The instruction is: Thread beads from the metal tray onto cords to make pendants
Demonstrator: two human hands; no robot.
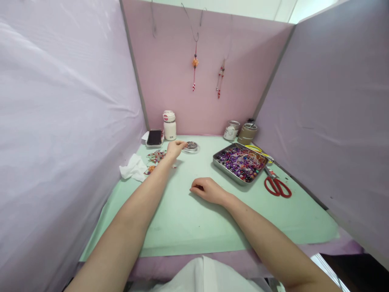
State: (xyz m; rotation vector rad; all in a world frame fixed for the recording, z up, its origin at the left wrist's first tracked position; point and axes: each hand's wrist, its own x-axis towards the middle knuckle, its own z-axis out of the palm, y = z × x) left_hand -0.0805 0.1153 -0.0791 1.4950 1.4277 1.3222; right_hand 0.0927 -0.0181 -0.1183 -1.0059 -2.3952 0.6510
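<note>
My left hand [176,149] reaches forward to a small round clear dish [192,147] holding dark small pieces. Its fingertips are pressed together over the dish's left edge; what lies between them is too small to tell. Nearer to me, my right hand [209,190] rests on the green table cover [194,227] with its fingers curled in. Anything inside that curl is hidden. To its right stands a metal tray [232,177] filled with purple, red and dark beads, and loose pale cord lies on top of them.
Beaded pieces [156,156] and a crumpled white tissue [133,167] lie at left. Behind stand a white bottle [169,126], a phone-like dark slab [155,138] and two jars [232,130]. Red-handled scissors [277,186] lie right. Beaded strings [195,63] hang from hooks.
</note>
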